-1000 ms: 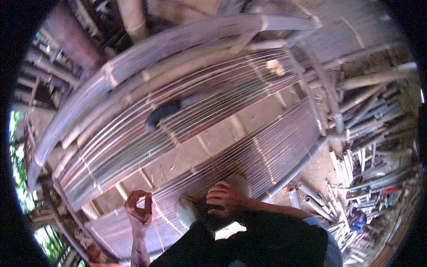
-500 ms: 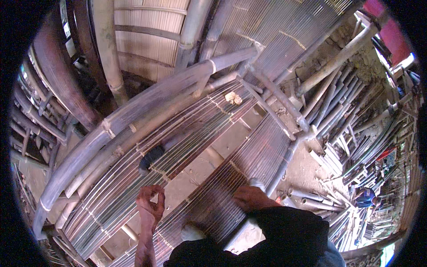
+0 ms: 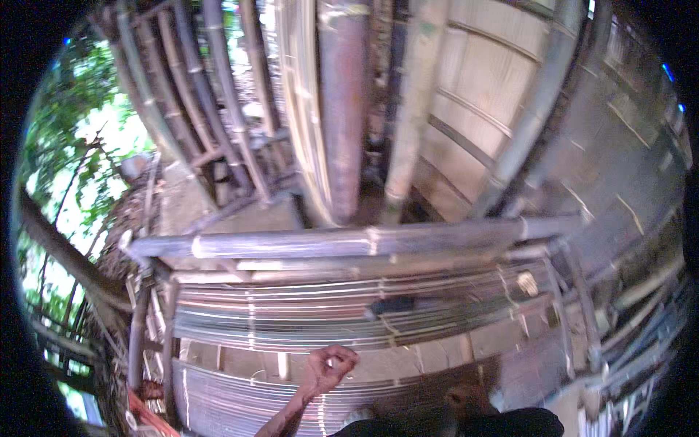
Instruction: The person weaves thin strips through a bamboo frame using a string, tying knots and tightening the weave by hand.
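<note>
My left hand [image 3: 329,366] hovers over the gap between the bamboo-slat bench seat and the slatted surface close to me. Its fingers curl in, thumb and forefinger meeting in a ring; whatever they pinch, if anything, is too small to make out. At the lower right, my right hand [image 3: 470,402] is low beside my dark-clothed leg, smeared and partly in shadow, so its fingers do not show clearly. Beyond the left hand, a dark object [image 3: 393,306] lies on the slatted bench [image 3: 291,317]. A pale crumpled thing [image 3: 526,282] sits at that bench's right end.
A thick bamboo rail [image 3: 306,242] runs across behind the bench. Past it stand upright poles [image 3: 346,109] and a pale woven panel [image 3: 473,102]. A large slatted panel [image 3: 619,167] leans at the right. Leaves [image 3: 73,95] show at the far left.
My view has swung left and levelled, bringing the foliage and more upright poles into sight. The left hand keeps its curled pose; the right hand stays low by my leg.
</note>
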Demonstrator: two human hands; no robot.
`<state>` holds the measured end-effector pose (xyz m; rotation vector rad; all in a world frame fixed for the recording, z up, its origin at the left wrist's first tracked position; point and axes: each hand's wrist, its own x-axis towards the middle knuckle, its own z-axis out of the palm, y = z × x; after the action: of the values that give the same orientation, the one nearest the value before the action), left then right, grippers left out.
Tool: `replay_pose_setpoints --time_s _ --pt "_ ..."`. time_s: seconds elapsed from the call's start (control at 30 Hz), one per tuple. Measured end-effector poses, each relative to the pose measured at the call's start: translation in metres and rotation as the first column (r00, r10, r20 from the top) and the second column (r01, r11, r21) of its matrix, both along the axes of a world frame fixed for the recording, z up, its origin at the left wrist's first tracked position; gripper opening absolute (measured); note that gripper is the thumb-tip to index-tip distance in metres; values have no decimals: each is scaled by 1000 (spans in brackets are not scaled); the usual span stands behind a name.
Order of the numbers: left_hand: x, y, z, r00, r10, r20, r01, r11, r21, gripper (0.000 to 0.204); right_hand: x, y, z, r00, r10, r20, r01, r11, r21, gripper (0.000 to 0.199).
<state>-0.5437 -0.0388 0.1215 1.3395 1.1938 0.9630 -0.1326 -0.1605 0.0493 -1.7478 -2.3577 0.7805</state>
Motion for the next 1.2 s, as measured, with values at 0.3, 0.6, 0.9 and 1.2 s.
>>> replay_pose_setpoints --time_s 0.3,0.6,0.9,1.2 --pt "96 11 189 886 -454 93 370 814 448 27 70 50 -34 966 50 -252 83 867 491 14" --pt "243 30 306 656 -718 -233 641 367 674 38 299 85 -79 314 -629 -711 824 553 -125 48" --pt "291 53 274 561 -566 -604 815 507 281 45 378 61 -113 763 -643 68 506 659 556 48" --pt "348 98 145 309 -482 -820 917 381 121 21 351 88 -72 809 -584 -65 507 638 580 49"
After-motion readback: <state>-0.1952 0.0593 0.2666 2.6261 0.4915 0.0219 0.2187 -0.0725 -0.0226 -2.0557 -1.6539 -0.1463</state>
